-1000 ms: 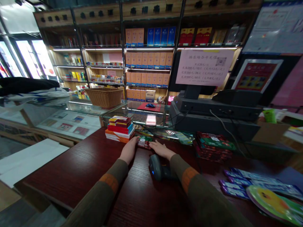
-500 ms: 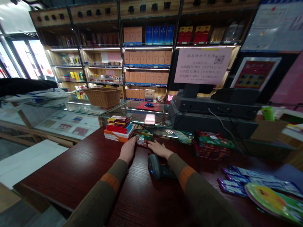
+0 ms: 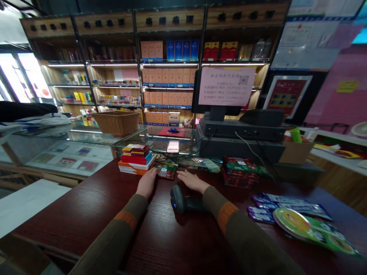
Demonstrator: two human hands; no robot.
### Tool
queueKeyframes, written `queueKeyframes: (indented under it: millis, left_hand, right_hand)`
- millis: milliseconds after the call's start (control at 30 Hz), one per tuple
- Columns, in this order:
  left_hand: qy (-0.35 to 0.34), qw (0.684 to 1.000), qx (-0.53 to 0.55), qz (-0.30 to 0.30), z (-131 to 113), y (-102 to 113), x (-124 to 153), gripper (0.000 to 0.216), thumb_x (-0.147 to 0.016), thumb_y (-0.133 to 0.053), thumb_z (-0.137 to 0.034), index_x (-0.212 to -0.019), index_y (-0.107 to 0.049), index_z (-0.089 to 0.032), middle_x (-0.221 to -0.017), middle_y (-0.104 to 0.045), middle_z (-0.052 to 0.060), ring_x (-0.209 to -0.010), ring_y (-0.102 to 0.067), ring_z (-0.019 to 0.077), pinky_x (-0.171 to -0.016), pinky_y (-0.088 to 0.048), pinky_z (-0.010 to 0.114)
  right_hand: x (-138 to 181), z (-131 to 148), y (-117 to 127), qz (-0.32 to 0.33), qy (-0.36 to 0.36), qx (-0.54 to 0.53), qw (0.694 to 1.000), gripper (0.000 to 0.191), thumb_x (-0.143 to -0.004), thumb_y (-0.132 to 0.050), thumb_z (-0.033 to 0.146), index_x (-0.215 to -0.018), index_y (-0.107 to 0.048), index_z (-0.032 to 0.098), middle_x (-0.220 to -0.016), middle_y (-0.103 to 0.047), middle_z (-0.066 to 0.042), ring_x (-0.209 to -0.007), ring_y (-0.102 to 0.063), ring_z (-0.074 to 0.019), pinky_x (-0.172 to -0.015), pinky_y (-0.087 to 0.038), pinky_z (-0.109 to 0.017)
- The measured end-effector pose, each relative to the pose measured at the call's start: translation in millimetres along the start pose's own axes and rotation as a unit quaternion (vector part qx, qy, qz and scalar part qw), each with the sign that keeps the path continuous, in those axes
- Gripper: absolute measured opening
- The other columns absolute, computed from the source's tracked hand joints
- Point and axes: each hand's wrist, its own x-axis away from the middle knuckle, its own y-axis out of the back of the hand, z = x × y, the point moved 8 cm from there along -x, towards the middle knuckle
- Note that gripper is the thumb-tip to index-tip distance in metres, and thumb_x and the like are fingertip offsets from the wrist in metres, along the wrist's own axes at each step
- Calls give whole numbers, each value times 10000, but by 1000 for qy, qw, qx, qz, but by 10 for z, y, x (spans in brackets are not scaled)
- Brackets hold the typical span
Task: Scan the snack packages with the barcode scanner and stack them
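A small green and dark red snack packet (image 3: 166, 170) lies flat on the dark wooden counter, right of a stack of boxes (image 3: 137, 158) in orange, white, red and yellow. My left hand (image 3: 146, 182) rests at the packet's left edge with its fingers stretched forward; whether they touch it is hard to make out. On the other side, my right hand (image 3: 192, 180) is open, palm down, fingertips a little apart from the packet's right edge. A black barcode scanner (image 3: 179, 199) lies between my forearms, its handle partly behind my right wrist.
Further right stands a pile of similar green and red packets (image 3: 240, 172). Purple-wrapped bars (image 3: 292, 206) and a round green and yellow package (image 3: 295, 223) lie nearer. A monitor with a pink sign (image 3: 226, 87) rises behind; a wicker basket (image 3: 116, 123) sits on the glass case.
My right hand has drawn slightly away from the packet, leaving more of it uncovered. My left hand stays at its left edge. The view has turned to the right.
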Motion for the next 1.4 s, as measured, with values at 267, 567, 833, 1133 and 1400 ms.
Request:
queueKeyframes:
  millis: [267, 567, 833, 1133, 1400]
  left_hand:
    - [5, 997, -66, 36, -98, 49, -13, 394, -928, -370, -67, -1226, -601, -182, -1262, -678, 135, -1158, -654, 225, -1015, -470, 339]
    - [-29, 984, -160, 71, -776, 141, -167, 343, -966, -399, -158, -1224, -622, -196, -1178, -726, 111, -1061, -700, 244, -876, -511, 335]
    - [-97, 986, -125, 53, -1578, 99, -308, 324, -949, -453, -186, -1224, -621, -210, -1176, -731, 84, -1071, -695, 228, -905, -507, 322]
    - [-155, 982, -87, 59, -2291, -141, -440, 331, -945, -459, -181, -1240, -605, -219, -1119, -738, 83, -1049, -699, 226, -892, -509, 317]
    - [-171, 982, -27, 80, -2656, -439, -547, 391, -920, -498, -162, -1293, -587, -239, -1204, -714, 80, -1104, -673, 215, -948, -493, 310]
  right_hand:
    - [335, -131, 275, -63, 4, -21, 998, 519, -1038, -329, 428, -1511, -443, 247, -1629, -339, -53, -1544, -186, -292, -1224, -100, -607]
    - [709, -398, 691, -169, 76, -65, 981, 449, -983, -444, 326, -1380, -604, 190, -1463, -576, -89, -1375, -506, -242, -1195, -326, -394]
    - [1216, -710, 1157, -268, 65, -63, 959, 391, -937, -535, 285, -1300, -668, 226, -1359, -662, -68, -1277, -592, -239, -1129, -402, -387]
    - [1741, -1129, 1674, -360, 7, -25, 933, 391, -917, -523, 255, -1262, -693, 188, -1249, -719, -90, -1135, -667, -236, -1047, -469, -384]
    - [1938, -1577, 1950, -415, -19, -4, 910, 351, -906, -538, 219, -1204, -723, 218, -1244, -724, -70, -1161, -657, -232, -1065, -453, -378]
